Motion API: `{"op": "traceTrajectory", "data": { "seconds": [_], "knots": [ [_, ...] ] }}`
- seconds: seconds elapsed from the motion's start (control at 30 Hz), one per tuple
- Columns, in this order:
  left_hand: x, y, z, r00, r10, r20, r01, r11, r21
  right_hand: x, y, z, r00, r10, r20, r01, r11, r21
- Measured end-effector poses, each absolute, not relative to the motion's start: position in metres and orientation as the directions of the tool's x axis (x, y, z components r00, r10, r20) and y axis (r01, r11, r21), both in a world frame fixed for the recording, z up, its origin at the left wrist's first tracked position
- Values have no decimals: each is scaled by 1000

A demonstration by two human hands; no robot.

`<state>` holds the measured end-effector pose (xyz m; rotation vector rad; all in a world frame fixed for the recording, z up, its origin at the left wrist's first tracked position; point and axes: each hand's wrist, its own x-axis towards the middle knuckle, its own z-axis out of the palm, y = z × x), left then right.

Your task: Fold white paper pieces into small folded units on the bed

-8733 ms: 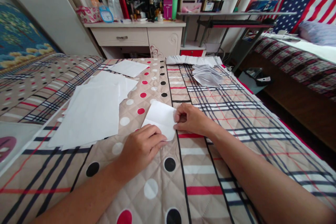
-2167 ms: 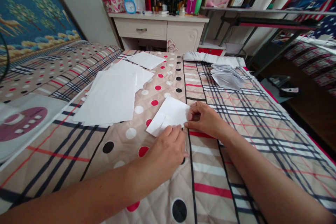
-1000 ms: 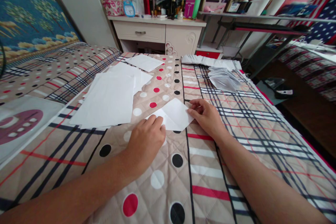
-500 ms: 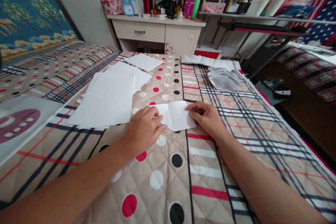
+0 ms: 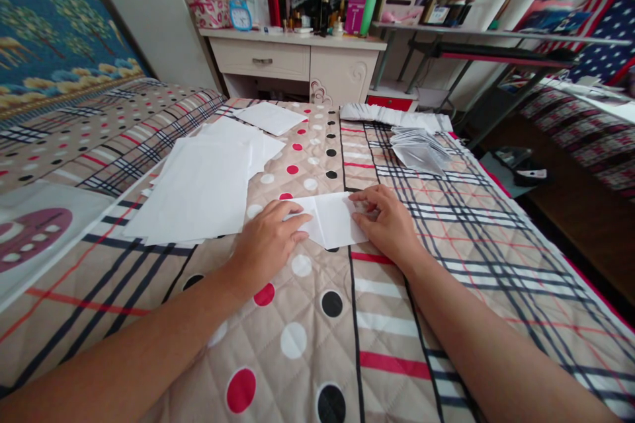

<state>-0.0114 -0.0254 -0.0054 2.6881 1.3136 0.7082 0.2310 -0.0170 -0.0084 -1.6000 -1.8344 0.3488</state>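
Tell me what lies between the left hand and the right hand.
In the head view, a creased white paper lies between the left hand and right hand, on the patterned bedspread.

Bare forearms [image 5: 149, 324] taper toward two bare hands [image 5: 268, 234].

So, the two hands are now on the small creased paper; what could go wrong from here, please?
The creased paper lies on a quilted cover whose surface is not quite flat, so pressing there might leave the crease uneven. The left hand sits close to the pile of loose white sheets, so it could perhaps brush them out of place.
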Motion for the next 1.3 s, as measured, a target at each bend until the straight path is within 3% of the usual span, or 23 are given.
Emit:
{"op": "traceTrajectory", "data": {
  "seconds": [0.13,0.23,0.33,0.67,1.07,1.3],
  "knots": [
    [-11,-15,-8,449,818,359,711,-571,411,225,-20,-8,-185,901,393,785,376,-492],
    [-9,-5,-9,336,898,284,672,-440,595,217,-23,-5,-326,865,382,757,481,-443],
    [-8,4,-10,287,933,218,644,-356,677,211,-24,-5,-396,848,352,749,520,-410],
    [-4,20,-12,221,972,76,667,-207,716,209,-20,-13,-396,843,363,737,528,-422],
    [0,17,-12,256,948,191,674,-316,668,207,-22,-9,-396,861,319,765,502,-405],
    [0,17,-11,255,951,174,703,-306,642,206,-26,-5,-433,848,305,804,517,-296]
  ]
}}
